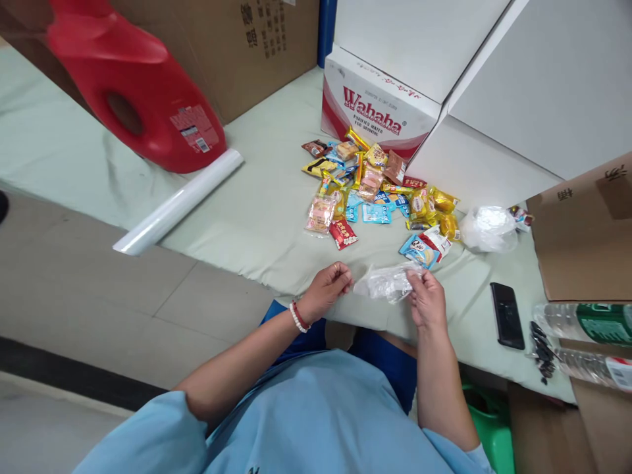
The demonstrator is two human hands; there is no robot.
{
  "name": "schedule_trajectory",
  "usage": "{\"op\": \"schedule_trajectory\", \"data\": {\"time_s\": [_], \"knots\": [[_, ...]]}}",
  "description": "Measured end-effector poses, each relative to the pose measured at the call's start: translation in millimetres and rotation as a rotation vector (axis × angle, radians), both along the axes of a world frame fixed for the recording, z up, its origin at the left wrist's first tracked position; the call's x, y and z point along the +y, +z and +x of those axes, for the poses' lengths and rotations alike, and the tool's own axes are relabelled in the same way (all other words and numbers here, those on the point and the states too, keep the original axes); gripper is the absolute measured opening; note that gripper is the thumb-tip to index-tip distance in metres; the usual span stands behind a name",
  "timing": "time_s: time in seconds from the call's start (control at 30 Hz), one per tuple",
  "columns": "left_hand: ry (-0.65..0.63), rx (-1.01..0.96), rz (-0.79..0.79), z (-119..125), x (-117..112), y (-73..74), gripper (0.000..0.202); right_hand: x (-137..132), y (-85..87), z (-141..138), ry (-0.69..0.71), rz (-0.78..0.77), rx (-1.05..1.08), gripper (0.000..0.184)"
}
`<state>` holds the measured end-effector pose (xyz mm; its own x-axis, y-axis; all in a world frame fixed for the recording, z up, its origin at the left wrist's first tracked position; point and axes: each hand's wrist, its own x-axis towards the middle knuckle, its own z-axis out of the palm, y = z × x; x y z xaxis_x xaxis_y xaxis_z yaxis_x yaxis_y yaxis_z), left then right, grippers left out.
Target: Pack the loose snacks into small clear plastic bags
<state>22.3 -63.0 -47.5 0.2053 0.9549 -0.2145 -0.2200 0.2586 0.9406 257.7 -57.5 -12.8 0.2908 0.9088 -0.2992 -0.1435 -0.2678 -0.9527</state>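
Observation:
Both hands pinch a crumpled clear plastic bag (pixel 384 282) over the front edge of the green-covered table (pixel 257 217). My left hand (pixel 326 288), with a bead bracelet at the wrist, grips the bag's left end with closed fingers. My right hand (pixel 426 297) holds the bag's right end between thumb and fingers. Just beyond the bag lies a pile of small wrapped snacks (pixel 375 187), the nearest being a blue packet (pixel 419 251) and a red packet (pixel 343 234).
A big red jug (pixel 133 92) and a white roll (pixel 180 201) lie at the left. A Wahaha carton (pixel 375 108) and white boxes stand behind the snacks. Another crumpled clear bag (pixel 488 228), a black phone (pixel 507 315), black clips (pixel 543 352) and water bottles (pixel 585 322) are on the right.

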Motion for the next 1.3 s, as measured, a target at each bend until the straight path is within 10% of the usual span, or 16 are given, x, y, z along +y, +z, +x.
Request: {"op": "schedule_trajectory", "data": {"time_s": [0.17,0.3,0.4,0.83,1.07,1.3], "knots": [[0.209,0.245,0.261,13.7,10.4,15.6,0.028,-9.0,20.0,15.0,-0.267,0.094,-0.012,0.053],[-0.046,0.466,0.917,40.8,2.0,36.4,0.045,-18.6,29.7,-0.8,-0.279,0.074,0.057,0.051],[-0.155,0.598,1.037,59.7,-3.0,42.4,0.026,-22.6,35.6,-16.7,-0.196,0.002,0.196,0.048],[0.026,-0.018,0.188,20.7,-3.3,30.4,0.035,-29.4,28.9,4.1,0.104,-0.033,0.363,0.034],[0.05,-0.164,0.077,24.1,-8.1,39.9,0.041,-26.6,25.5,-32.6,0.265,0.021,0.153,0.068],[0.053,-0.313,-0.121,1.0,-1.3,37.9,0.041,-19.8,25.2,-22.7,0.319,-0.109,0.263,0.038]]}}
